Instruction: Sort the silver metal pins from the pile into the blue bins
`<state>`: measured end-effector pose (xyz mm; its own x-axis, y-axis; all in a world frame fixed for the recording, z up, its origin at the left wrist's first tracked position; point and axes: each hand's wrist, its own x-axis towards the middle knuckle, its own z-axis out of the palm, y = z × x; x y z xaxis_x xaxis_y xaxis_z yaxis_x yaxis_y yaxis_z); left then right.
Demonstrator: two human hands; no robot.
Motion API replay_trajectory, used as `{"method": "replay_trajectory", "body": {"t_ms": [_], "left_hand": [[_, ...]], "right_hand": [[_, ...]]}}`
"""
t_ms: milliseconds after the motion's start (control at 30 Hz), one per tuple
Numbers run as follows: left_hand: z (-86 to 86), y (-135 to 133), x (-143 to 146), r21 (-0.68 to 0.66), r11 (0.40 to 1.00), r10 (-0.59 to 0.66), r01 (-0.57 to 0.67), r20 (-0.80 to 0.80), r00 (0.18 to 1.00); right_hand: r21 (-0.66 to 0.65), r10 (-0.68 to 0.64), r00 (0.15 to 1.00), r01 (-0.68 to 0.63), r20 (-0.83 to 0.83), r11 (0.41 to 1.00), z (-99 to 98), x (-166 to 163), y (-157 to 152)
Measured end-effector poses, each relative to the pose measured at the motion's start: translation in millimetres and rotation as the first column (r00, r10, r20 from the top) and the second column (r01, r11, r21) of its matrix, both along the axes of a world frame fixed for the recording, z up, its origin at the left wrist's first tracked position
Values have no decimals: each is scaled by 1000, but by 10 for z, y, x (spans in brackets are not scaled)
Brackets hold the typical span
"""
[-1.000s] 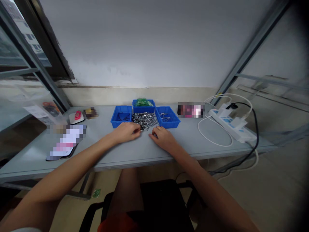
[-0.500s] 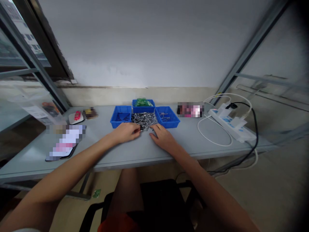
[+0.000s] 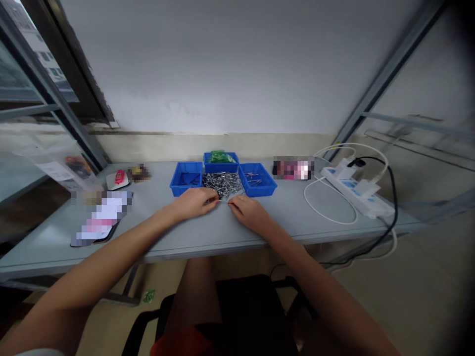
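Note:
A heap of small metal screws (image 3: 221,184) lies on the grey table (image 3: 208,227) between blue bins. My left hand (image 3: 197,203) rests at the heap's near edge, its fingers pinched together on a small metal piece. My right hand (image 3: 248,210) is just to the right, fingers curled and pinched toward the left hand's fingertips. The two hands nearly touch. What the right hand pinches is too small to name.
Three blue bins surround the heap: left bin (image 3: 186,178), back bin (image 3: 220,162) with green parts, right bin (image 3: 257,179) with a few screws. A white power strip (image 3: 356,192) with cables lies right. A blurred flat item (image 3: 100,222) and a small red object (image 3: 119,176) sit left.
My right hand has drawn back from the heap toward the left hand and closed into a pinch. My left hand's fingers have shifted slightly right to meet it.

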<state>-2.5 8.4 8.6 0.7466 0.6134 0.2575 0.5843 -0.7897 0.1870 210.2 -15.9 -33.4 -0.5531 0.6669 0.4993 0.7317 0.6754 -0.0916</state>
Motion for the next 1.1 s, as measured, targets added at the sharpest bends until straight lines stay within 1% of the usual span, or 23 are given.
{"method": "replay_trajectory", "body": {"t_ms": [133, 300, 467, 567, 667, 733, 900, 1000, 1100], "left_hand": [[-6, -9, 14, -30, 999, -35, 36, 42, 999], [-15, -12, 21, -43, 998, -48, 51, 76, 996], [-29, -4, 22, -49, 996, -73, 79, 111, 991], [-34, -9, 36, -76, 991, -95, 108, 166, 982], [-30, -20, 54, -125, 981, -119, 151, 235, 965], [-25, -24, 60, -153, 976, -110, 154, 266, 958], [-35, -12, 44, -274, 957, -13, 98, 296, 955], [-53, -17, 41, -319, 940, -29, 119, 272, 962], [-53, -40, 51, -289, 951, -42, 114, 244, 969]], "right_hand": [[13, 0, 1000, 0, 6, 1000, 8, -3, -11], [35, -3, 1000, 3, -13, 999, 0, 1, -8], [21, 12, 1000, -12, 1, 1000, 22, -9, -19], [8, 21, 1000, -22, 14, 1000, 25, -15, -29], [6, 65, 998, -65, 23, 998, 15, -15, -33], [12, 73, 997, -73, -6, 997, 8, -12, -32], [54, 55, 987, -47, -153, 997, 34, -11, -39], [66, 109, 980, -99, -169, 993, 69, -17, -64], [65, 186, 973, -179, -133, 982, 80, -16, -85]]}}
